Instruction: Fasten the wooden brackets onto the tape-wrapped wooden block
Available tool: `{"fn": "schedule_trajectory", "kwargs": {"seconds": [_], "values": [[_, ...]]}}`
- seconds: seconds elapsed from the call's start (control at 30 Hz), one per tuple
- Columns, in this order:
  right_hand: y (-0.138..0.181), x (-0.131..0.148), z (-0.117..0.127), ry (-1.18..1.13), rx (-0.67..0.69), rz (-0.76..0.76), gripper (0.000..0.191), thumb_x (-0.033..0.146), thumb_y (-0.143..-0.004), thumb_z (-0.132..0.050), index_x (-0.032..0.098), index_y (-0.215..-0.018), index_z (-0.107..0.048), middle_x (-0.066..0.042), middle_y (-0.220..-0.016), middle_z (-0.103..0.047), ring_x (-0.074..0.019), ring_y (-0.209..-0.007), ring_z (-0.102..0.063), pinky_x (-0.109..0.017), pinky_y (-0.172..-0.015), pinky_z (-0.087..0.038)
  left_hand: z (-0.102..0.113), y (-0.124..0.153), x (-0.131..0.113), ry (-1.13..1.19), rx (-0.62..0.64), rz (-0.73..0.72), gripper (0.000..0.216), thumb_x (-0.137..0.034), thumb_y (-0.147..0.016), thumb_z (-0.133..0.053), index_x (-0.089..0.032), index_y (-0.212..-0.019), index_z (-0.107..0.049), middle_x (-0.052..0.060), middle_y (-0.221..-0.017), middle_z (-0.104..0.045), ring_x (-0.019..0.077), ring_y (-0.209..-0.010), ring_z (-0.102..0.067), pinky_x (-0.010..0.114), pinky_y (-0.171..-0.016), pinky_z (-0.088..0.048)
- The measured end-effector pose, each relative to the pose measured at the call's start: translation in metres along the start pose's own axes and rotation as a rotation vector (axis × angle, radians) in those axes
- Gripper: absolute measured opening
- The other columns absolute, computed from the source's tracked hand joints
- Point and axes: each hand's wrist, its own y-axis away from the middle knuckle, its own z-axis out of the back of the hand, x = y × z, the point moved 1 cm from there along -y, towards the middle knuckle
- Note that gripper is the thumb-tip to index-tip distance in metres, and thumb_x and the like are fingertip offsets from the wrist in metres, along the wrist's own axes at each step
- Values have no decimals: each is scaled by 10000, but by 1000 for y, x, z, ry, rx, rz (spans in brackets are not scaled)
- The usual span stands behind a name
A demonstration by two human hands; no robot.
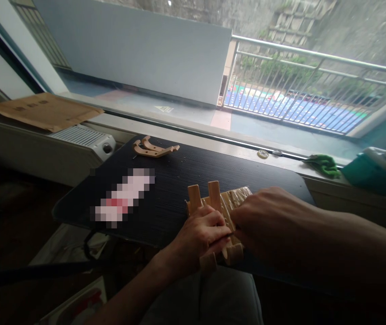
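On the near right part of the black table lies a light wooden assembly (214, 194) with two upright-looking slats and curved ends. My left hand (201, 232) is closed around its middle. Just right of it, my right hand (257, 216) is a fist pressed close over the assembly. A thin dark shaft (232, 233) shows between the two hands; what the fist holds is mostly hidden. Beneath the slats is a flat wooden piece in clear plastic wrap (242, 195), partly covered by my hands. Two curved wooden pieces (154, 151) lie together at the table's far edge.
The black table (179, 176) stands against a windowsill. A blurred-out pink and red item (121, 198) lies on its left. A roll of tape (263, 154), a green cloth (323, 164) and a teal container (365, 171) sit along the sill. A brown envelope (44, 110) rests at left.
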Motion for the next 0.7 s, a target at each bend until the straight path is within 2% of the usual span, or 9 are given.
{"fn": "schedule_trajectory", "kwargs": {"seconds": [0.13,0.23,0.33,0.43,0.57,0.63,0.7], "values": [[5,-3,2,11,-27,-103,144,202,-739,-653,204,-599,-621,50,-486,-523,-57,-379,-391,-222,-409,-158,0,0,0,1,8,33,173,-239,-889,-532,-186,-859,-694,42,-873,-620,181,-898,-495,328,-826,-398],[11,-2,0,24,-60,-29,70,161,-700,-684,220,-702,-647,47,-568,-584,-70,-428,-472,-223,-406,-152,0,0,0,29,-14,30,166,-237,-885,-540,-186,-841,-691,36,-858,-619,180,-902,-496,328,-839,-397],[13,-1,-4,26,-138,83,101,122,-754,-617,215,-767,-656,23,-703,-649,-72,-500,-520,-227,-419,-164,-1,1,-1,56,-24,13,199,-236,-893,-523,-176,-780,-675,32,-840,-614,180,-905,-497,327,-842,-397],[11,-4,-6,20,-150,123,155,88,-775,-580,202,-689,-640,30,-687,-647,-64,-516,-497,-224,-439,-193,-1,1,-1,47,-16,20,202,-233,-897,-512,-174,-787,-671,31,-852,-614,182,-904,-494,334,-836,-392],[7,-14,-5,-16,-59,-5,199,139,-769,-596,195,-578,-609,51,-519,-565,-54,-426,-402,-213,-429,-203,-2,0,0,6,10,31,170,-234,-894,-522,-175,-863,-677,37,-862,-611,177,-890,-492,331,-825,-396],[8,-20,-4,-31,-65,-78,194,204,-794,-574,203,-610,-635,40,-521,-577,-61,-419,-410,-214,-425,-205,-2,1,0,-2,11,23,172,-232,-897,-517,-176,-882,-678,39,-856,-606,176,-893,-491,329,-836,-400],[13,-24,-6,-64,-96,-86,204,220,-811,-541,220,-643,-657,36,-539,-598,-66,-434,-442,-210,-433,-226,1,1,0,7,20,21,158,-236,-893,-528,-185,-915,-675,39,-877,-604,178,-916,-489,330,-855,-406]]}}
